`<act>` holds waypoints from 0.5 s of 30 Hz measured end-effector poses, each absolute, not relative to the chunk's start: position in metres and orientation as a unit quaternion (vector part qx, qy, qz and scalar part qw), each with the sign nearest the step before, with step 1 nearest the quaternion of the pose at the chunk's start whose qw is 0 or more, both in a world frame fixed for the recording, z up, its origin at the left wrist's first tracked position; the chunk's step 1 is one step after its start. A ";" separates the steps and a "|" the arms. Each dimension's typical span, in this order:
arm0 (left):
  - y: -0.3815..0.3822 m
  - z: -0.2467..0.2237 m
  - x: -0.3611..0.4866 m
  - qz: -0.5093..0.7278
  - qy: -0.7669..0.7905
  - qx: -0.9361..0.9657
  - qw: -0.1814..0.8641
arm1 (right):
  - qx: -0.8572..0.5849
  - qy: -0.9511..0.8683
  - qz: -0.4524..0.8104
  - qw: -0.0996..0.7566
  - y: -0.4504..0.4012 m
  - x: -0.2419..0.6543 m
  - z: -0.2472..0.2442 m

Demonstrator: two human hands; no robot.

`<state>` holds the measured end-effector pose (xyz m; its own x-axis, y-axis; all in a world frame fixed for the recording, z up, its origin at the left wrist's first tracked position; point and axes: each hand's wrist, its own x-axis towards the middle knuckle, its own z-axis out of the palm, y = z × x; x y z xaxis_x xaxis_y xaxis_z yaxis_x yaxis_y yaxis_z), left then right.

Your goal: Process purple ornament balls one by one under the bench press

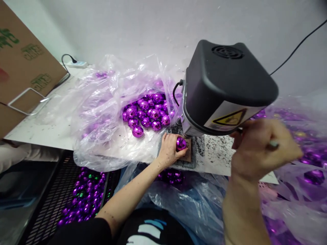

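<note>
My left hand (168, 148) holds a shiny purple mirror-faceted ball (181, 143) between thumb and fingers. The ball rests on a brown block (188, 155) on the base of a black bench machine (237, 78), which resembles a drill press. Its housing hides the working end above the ball. Right of the machine, my slightly blurred right hand (263, 149) is closed around a handle, whose greyish end (273, 145) shows beside the fingers. A pile of similar purple balls (145, 114) lies left of the machine, spilling from a clear plastic bag (99, 102).
Dark flecks cover the white table (217, 149) around the machine. A black crate (46, 197) with purple and some green balls stands low on the left. Plastic sheeting (186, 197) covers my lap. A cardboard box (28, 64) and power strip (78, 64) stand at far left; more bagged balls (313, 153) lie right.
</note>
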<state>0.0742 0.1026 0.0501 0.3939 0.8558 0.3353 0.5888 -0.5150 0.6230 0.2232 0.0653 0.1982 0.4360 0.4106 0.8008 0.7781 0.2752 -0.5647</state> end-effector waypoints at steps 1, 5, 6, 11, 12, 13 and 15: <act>0.103 0.050 0.075 0.321 0.446 0.809 0.209 | -0.584 -0.512 -0.120 0.619 0.071 0.225 0.212; 0.101 0.056 0.071 0.332 0.432 0.808 0.224 | -0.577 -0.499 -0.061 0.644 0.092 0.231 0.239; 0.096 0.059 0.067 0.340 0.422 0.808 0.233 | -0.569 -0.504 -0.059 0.647 0.095 0.232 0.239; 0.045 0.063 0.031 0.314 0.376 0.829 0.270 | -0.568 -0.512 -0.072 0.640 0.097 0.233 0.232; 0.032 0.061 0.024 0.288 0.372 0.842 0.264 | -0.568 -0.511 -0.072 0.641 0.096 0.233 0.231; 0.020 0.059 0.017 0.257 0.370 0.857 0.252 | -0.566 -0.509 -0.071 0.645 0.096 0.234 0.231; 0.004 0.056 0.008 0.214 0.370 0.873 0.234 | -0.570 -0.499 -0.066 0.650 0.096 0.235 0.230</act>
<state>0.0082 0.0039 0.0560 0.6350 0.7461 0.2004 0.5464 -0.6171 0.5663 0.2350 0.0964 0.2296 0.4931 0.4822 0.7241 0.6548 0.3423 -0.6738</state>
